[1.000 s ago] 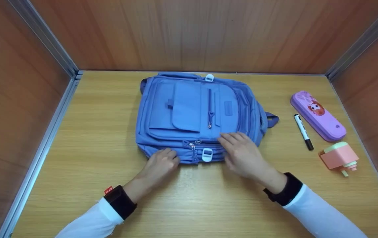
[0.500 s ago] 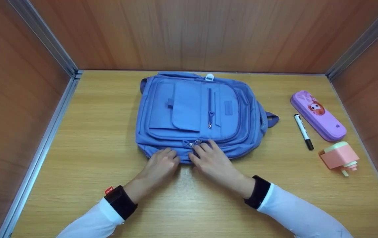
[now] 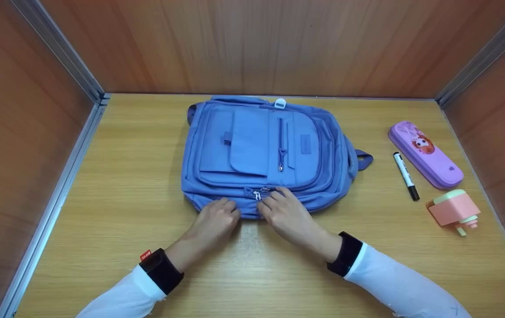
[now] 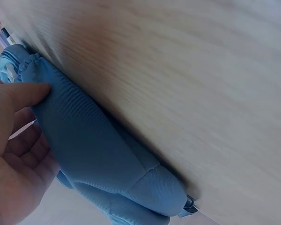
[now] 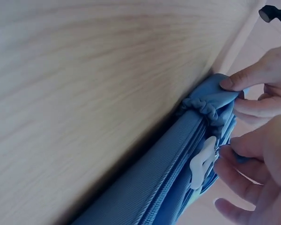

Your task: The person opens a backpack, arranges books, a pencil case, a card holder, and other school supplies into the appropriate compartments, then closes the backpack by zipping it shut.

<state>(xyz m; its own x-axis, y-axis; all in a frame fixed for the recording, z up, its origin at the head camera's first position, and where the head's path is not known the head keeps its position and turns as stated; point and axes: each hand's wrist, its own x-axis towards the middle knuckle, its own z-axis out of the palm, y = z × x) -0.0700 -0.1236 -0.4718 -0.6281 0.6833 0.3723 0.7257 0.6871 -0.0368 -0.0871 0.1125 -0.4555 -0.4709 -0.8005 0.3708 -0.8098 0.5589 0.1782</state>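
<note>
A blue backpack [image 3: 249,141] lies flat on the table, front pocket side up, its top loop pointing right. My left hand [image 3: 218,219] pinches the fabric at its near side, toward the bottom end. In the left wrist view the thumb [image 4: 33,95] presses on the side pocket [image 4: 84,122]. Beside it, my right hand [image 3: 288,219] is at the zipper along the near side, close to the metal sliders [image 3: 258,193]. The right wrist view shows its thumb and fingers pinching a blue zipper pull [image 5: 241,158], next to a white buckle [image 5: 203,161].
To the right on the table [image 3: 124,176] lie a purple pencil case [image 3: 427,154], a white marker [image 3: 405,176] with black ends, and a pink and green pencil sharpener [image 3: 453,208]. Wooden panels [image 3: 270,48] stand at the back and both sides.
My right hand has moved left along the backpack's near side, from near the top end to beside the zipper sliders, closer to my left hand. The left hand has stayed in place.
</note>
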